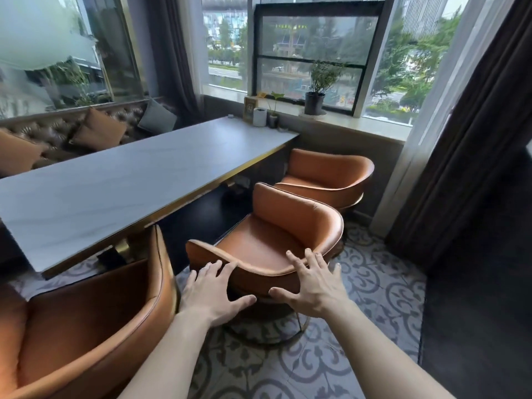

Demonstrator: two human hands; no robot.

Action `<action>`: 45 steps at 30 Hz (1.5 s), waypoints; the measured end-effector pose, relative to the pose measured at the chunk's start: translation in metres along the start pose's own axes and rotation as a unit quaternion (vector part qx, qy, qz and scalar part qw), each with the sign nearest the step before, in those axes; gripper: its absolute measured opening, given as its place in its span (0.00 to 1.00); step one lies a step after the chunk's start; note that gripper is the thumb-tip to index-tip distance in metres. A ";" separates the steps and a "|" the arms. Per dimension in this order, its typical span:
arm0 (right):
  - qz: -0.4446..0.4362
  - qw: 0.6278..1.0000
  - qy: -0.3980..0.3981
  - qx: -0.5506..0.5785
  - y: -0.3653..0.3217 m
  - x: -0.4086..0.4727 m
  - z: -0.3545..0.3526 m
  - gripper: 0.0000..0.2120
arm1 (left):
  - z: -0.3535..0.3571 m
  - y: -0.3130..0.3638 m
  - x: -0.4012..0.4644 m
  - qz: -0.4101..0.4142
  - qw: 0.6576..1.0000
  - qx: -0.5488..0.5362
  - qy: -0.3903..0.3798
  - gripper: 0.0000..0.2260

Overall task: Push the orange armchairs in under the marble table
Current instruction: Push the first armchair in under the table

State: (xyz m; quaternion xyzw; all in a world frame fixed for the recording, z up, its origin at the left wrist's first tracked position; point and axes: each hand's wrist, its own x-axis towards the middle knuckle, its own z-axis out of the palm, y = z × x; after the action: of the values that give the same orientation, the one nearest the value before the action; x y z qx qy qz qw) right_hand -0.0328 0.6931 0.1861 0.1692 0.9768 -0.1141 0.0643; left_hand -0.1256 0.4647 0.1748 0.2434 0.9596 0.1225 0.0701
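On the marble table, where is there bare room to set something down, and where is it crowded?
Nearly the whole marble table is bare, from the near corner to the window end. Only that far end is crowded: a white cup, a framed sign and a small plant.

Setting: a café or restaurant seating area beside a street-facing window. Indicators: a long marble desk (138, 180) with brass edging; matching orange armchairs (276, 243) along one side; a tufted leather banquette (57, 131) with cushions on the other; a small table sign (249, 109) and potted plant (316, 90) by the sill; patterned floor tiles (374, 283); heavy curtains (466, 139).
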 end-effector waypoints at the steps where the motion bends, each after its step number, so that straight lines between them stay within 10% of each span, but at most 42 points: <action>1: 0.000 1.000 -0.001 0.002 0.018 0.007 -0.006 0.52 | 0.002 0.019 0.011 0.003 1.000 0.000 0.003 0.44; 19: -0.016 0.997 -0.071 -0.033 0.207 0.267 -0.031 0.51 | 0.081 0.148 0.279 -0.036 0.998 -0.034 -0.048 0.41; 45: -0.353 0.889 -0.246 -0.155 0.354 0.520 0.016 0.49 | 0.212 0.297 0.387 -0.417 0.895 -0.154 -0.043 0.44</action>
State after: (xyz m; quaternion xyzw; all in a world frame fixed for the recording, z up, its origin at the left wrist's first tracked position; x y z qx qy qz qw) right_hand -0.3957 1.1780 0.0144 -0.2321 0.9303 -0.0143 0.2836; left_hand -0.2884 0.9475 0.0221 -0.1874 0.9382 0.2179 0.1931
